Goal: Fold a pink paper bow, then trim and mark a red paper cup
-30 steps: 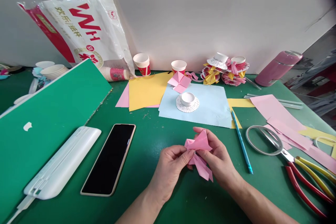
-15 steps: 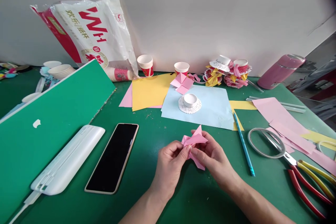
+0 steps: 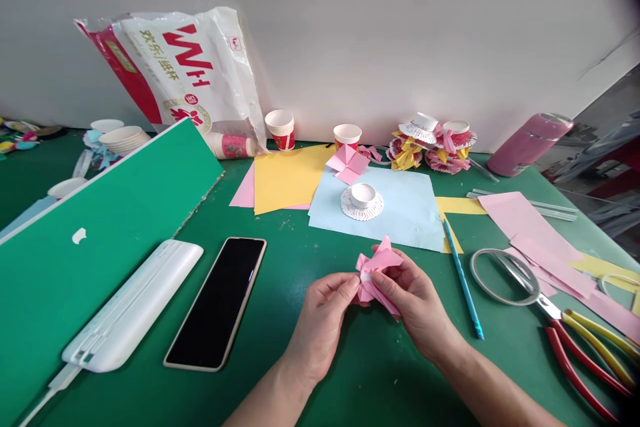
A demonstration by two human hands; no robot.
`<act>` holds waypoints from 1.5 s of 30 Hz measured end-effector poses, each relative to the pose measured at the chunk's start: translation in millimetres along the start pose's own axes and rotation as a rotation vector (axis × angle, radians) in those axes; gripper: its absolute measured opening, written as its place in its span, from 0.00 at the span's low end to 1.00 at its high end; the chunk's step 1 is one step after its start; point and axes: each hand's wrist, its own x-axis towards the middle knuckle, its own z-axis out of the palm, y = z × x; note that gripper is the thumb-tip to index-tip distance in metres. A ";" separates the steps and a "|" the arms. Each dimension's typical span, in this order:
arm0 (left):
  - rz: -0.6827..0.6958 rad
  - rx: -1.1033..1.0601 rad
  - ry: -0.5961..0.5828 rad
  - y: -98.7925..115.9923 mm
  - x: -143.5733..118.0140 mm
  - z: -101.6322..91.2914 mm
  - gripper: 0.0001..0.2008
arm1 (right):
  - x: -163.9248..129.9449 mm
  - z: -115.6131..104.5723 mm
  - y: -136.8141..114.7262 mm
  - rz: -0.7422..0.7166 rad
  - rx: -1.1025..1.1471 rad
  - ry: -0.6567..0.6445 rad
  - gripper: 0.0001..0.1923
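Between my two hands is a pink folded paper bow (image 3: 383, 257), its ends fanned out and a small white strip showing at its middle. My left hand (image 3: 324, 310) pinches the bow's left side between thumb and fingers. From the right, my right hand (image 3: 417, 297) grips it with the thumb on the front, the other fingers partly hidden behind the paper. Just beyond lies light blue paper (image 3: 400, 207) bearing a white cup base with a fringed rim (image 3: 363, 201). A creased pink paper square (image 3: 349, 163) rests at the blue paper's back edge.
Left are a black phone (image 3: 217, 303), a white power bank (image 3: 135, 303) and a green board (image 3: 125, 213). Right lie a blue pencil (image 3: 464, 280), scissors (image 3: 575, 327), a tape roll (image 3: 475, 273) and pink paper strips (image 3: 530, 220). Paper cups (image 3: 280, 130) and a pink bottle (image 3: 530, 143) stand behind.
The bow has turned in my hands, and the white strip at its middle now shows. My left thumb has moved to its left edge. The camera view has shifted slightly.
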 end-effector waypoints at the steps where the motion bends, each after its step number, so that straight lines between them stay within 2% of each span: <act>1: 0.007 0.005 0.013 -0.4 -0.1 -0.4 0.11 | -0.2 0.2 -0.7 0.006 -0.005 -0.012 0.17; 5: 0.050 0.063 0.035 -2.0 -0.8 -2.1 0.11 | -2.1 3.1 -4.9 0.029 -0.059 -0.027 0.20; 11: 0.117 0.120 0.006 -0.4 -1.8 -3.3 0.11 | -4.2 5.3 -2.9 0.002 -0.074 0.007 0.24; 17: 0.094 0.083 0.033 0.5 -3.3 -2.1 0.12 | -3.7 -2.3 -1.4 0.099 0.178 -0.056 0.22; 20: 0.097 0.094 0.041 1.7 -4.4 -1.8 0.12 | -3.2 -5.5 -2.0 0.115 0.226 -0.090 0.22; 26: 0.129 0.183 -0.003 3.2 -5.5 0.2 0.10 | -3.3 -4.9 3.1 0.024 0.108 -0.067 0.19; 31: 0.181 0.300 0.074 0.5 -4.3 0.5 0.09 | -3.8 1.2 4.3 -0.027 0.026 -0.052 0.19; 38: 0.153 0.220 0.119 -2.2 -0.8 -2.2 0.10 | -4.1 -0.5 4.8 -0.029 -0.005 0.011 0.20; 45: 0.123 0.218 0.117 -1.5 -1.3 0.9 0.10 | -5.2 1.5 7.4 -0.027 -0.014 -0.014 0.26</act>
